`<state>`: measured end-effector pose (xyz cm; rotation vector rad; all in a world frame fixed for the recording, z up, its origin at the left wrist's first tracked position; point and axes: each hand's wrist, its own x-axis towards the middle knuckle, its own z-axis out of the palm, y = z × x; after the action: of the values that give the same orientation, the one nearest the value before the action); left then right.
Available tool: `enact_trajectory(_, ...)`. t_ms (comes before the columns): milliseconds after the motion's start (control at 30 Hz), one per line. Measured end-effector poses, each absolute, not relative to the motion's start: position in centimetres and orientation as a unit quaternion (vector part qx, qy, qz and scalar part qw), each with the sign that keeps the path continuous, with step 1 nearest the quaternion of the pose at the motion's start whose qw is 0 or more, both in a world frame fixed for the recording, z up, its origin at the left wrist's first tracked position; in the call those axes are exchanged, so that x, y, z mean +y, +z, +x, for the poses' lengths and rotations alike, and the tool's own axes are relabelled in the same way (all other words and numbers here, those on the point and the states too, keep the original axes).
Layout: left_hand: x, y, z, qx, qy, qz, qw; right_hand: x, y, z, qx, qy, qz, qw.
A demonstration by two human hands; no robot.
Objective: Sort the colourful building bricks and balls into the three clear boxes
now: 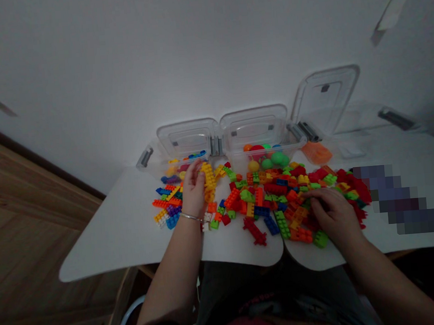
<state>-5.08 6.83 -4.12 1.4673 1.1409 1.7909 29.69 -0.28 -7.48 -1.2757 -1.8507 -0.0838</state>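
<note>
My left hand [194,187], with a bracelet at the wrist, is curled beside a stack of yellow bricks [209,181]; its fingers are partly hidden, and whether it grips the stack is unclear. Over the right part of a large pile of mixed bricks, my right hand [329,208] reaches down with bent fingers. Its fingertips touch the pile near some orange bricks [297,215], and anything between them is too small to make out. Blue bricks [173,221] and orange ones lie left of my left hand. A red brick piece [255,231] lies near the table's front.
Clear boxes with raised lids stand at the back; the middle box [235,159] holds colored balls [278,158], the left one [157,162] some colored pieces. An orange piece [317,152] is by the right box. The white table [106,241] has a seam at its front. A blurred patch covers the right.
</note>
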Motion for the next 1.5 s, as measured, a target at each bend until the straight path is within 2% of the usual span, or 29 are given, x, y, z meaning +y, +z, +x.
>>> enact_trajectory(167,6.9,-3.1,-6.9,0.375,0.718,0.436,0.392,-0.3,-7.5,29.7,-0.743,-0.03,-0.515,0.427)
enact_trajectory(333,6.8,-2.0,-7.9,0.347,0.724,0.445,0.396,-0.2,-7.6,29.7,-0.74,-0.024,-0.521,0.424)
enact_trajectory(667,10.8,3.3,-11.3,0.41,0.729,0.524,0.159,-0.2,-7.7,29.8,-0.744,-0.027,-0.517,0.422)
enact_trajectory(833,12.6,4.3,-12.4,0.524,0.653,0.545,0.038,-0.2,-7.7,29.7,-0.736,-0.013,-0.52,0.432)
enact_trajectory(967,13.0,5.1,-12.3,0.64,0.507,0.576,0.048,-0.3,-7.6,29.6,-0.733,-0.007,-0.524,0.434)
enact_trajectory(1133,13.2,6.0,-11.6,0.713,0.366,0.596,0.053,-0.3,-7.5,29.6,-0.737,-0.001,-0.519,0.432)
enact_trajectory(1367,12.7,5.7,-9.8,0.752,0.281,0.596,-0.007,-0.4,-7.3,29.7,-0.735,0.004,-0.526,0.428)
enact_trajectory(1500,12.4,4.9,-9.0,0.77,0.285,0.569,-0.052,-0.4,-7.2,29.6,-0.736,0.001,-0.525,0.428)
